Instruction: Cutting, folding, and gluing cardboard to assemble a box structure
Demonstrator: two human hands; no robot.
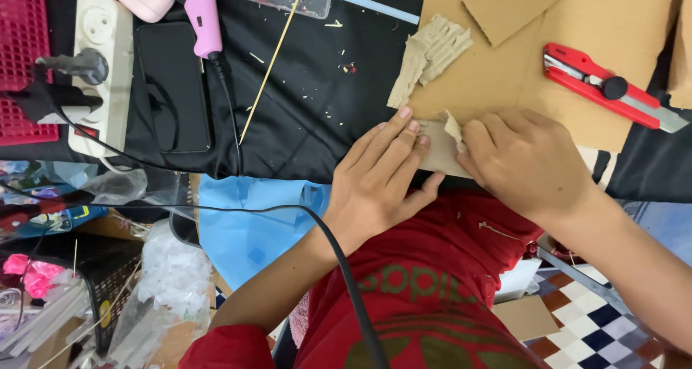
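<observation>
My left hand (380, 173) lies flat with its fingers pressing down on a small piece of brown cardboard (437, 151) at the table's near edge. My right hand (525, 162) is curled over the same piece and pinches a torn flap of its paper layer between the fingertips. Beyond the hands lies a strip of peeled corrugated cardboard (429, 54) on a large cardboard sheet (591, 30).
A red utility knife (609, 88) lies on the large sheet at the right. A pink glue gun (201, 16), a black phone (174, 86), a thin wooden skewer (268, 68) and a white power strip (102, 66) sit on the black cloth (324, 124) to the left. A black cable (346, 268) runs across my lap.
</observation>
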